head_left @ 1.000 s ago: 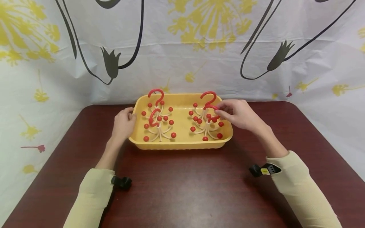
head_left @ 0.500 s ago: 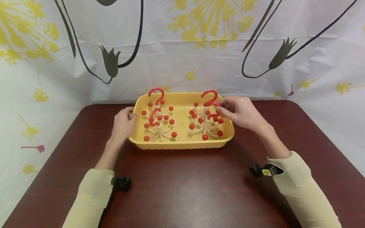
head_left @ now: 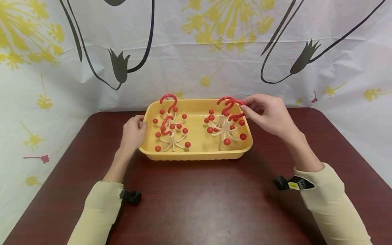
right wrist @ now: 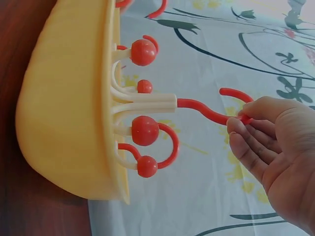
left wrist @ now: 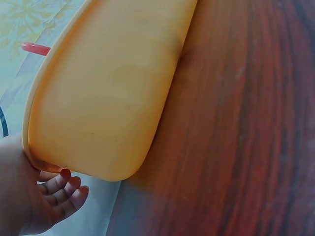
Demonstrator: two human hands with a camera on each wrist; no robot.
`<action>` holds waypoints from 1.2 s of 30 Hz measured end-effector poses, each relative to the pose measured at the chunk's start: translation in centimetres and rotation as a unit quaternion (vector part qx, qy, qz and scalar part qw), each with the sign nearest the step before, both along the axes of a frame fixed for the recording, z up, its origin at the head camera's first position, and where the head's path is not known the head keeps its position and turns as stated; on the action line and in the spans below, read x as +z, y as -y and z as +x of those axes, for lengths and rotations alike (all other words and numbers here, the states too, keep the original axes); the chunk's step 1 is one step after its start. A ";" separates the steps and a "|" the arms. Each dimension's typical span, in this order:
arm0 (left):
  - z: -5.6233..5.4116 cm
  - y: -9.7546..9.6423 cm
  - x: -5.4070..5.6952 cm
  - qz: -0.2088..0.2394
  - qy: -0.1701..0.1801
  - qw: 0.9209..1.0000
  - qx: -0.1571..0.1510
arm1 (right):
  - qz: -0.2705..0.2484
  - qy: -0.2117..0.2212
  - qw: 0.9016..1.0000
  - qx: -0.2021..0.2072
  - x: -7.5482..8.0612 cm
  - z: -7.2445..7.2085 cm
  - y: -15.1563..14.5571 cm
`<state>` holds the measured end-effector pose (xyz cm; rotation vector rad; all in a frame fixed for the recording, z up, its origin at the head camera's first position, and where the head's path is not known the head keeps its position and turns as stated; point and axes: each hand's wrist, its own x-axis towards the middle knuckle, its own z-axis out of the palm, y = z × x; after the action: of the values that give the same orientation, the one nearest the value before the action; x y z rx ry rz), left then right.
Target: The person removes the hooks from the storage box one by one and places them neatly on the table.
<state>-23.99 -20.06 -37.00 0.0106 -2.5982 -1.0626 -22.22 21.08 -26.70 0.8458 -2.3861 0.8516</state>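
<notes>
My right hand (head_left: 267, 114) pinches the red hook of a small hanger (right wrist: 155, 103) between thumb and fingertips. This hanger has a white stem and several curved white arms tipped with red balls. In the right wrist view its stem and some of the balls show above the rim of the yellow tray (head_left: 196, 156). Behind it in the tray stands a similar hanger (head_left: 225, 98), partly covered by the held one. My left hand (head_left: 131, 134) grips the tray's left end, its fingers (left wrist: 64, 189) curled at the rim.
Two more such hangers stand at the tray's left side, a rear one (head_left: 169, 105) and a front one (head_left: 172, 137). The tray is on a dark red-brown table (head_left: 196, 204). A white patterned cloth (head_left: 196, 68) hangs right behind the table.
My right hand has raised the front right hanger and shifted slightly right and away from me, so it now overlaps the rear one more. My left hand stays at the tray's left end.
</notes>
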 end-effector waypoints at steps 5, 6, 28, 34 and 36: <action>0.0 0.0 -0.1 0.003 0.000 1.000 0.002 | -0.025 -0.013 1.000 -0.008 0.8 0.3 -0.6; 0.1 0.0 -0.1 0.003 -0.001 1.000 0.002 | -0.028 -0.017 0.999 -0.012 1.0 0.4 -0.7; -0.1 0.1 -0.1 0.017 -0.010 1.000 -0.002 | -0.046 -0.070 0.987 -0.134 1.2 -1.2 -6.0; -0.2 0.0 -0.1 0.024 -0.010 1.000 -0.005 | -0.063 -0.046 0.981 -0.180 0.7 -2.1 -7.3; -0.2 0.0 -0.1 0.026 -0.009 1.000 -0.005 | -0.072 -0.030 0.978 -0.196 0.4 -2.4 -7.7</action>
<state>-24.17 -20.08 -37.13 -0.0001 -2.5568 -1.1289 -24.61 28.79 -26.26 0.3223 -2.2956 0.8100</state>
